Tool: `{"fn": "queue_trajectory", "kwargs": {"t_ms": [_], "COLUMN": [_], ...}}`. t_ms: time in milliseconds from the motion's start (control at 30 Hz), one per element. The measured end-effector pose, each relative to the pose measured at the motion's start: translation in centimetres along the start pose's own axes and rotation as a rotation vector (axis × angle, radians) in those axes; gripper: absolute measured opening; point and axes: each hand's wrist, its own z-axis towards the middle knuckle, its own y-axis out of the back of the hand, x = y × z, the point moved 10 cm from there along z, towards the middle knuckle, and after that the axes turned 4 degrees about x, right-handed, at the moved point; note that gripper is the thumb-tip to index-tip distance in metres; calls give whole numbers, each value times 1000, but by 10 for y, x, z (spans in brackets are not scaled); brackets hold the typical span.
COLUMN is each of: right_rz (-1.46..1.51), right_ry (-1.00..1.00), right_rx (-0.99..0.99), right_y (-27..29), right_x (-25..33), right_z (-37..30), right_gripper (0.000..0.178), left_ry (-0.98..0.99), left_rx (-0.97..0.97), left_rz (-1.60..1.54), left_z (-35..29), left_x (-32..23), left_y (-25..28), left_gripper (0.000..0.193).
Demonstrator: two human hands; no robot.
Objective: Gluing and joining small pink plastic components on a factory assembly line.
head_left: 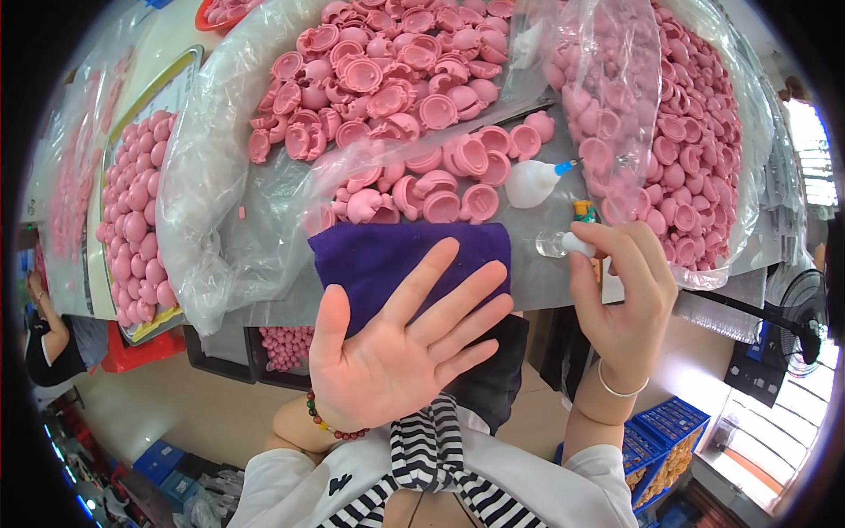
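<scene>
My left hand [396,352] is raised with its palm showing and fingers spread, holding nothing, in front of a folded purple cloth [396,264] at the table's front edge. My right hand [629,295] pinches the white top of a small clear bottle [551,244] between thumb and fingers. Just beyond it lies a white squeeze bottle [532,184] with a blue needle tip. A yellow-and-green capped item [584,210] is beside my right fingertips, partly hidden. Loose pink hollow plastic shells [440,195] lie behind the cloth.
Clear plastic bags [211,176] spread around larger heaps of pink pieces [378,70] at the back and right. A tray [134,333] of rounded pink parts stands at left. A black fan [799,315] is at far right, above blue crates [671,427]. Another person's arm [53,326] shows at far left.
</scene>
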Motion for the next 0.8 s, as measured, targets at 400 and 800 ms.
{"fn": "queue_trajectory", "kwargs": {"t_ms": [400,800], "right_rz": [503,448], "right_ry": [133,122], "right_rx": [-410,-219], "right_y": [24,4], "right_x": [19,26], "right_z": [-36,-17], "right_gripper": [15,32], "left_ry": [-6,16], "left_rx": [94,81], "left_rz": [188,124], "left_z": [-1,2], "left_x": [-2,1], "left_y": [-4,-3], "left_gripper": [80,79]}}
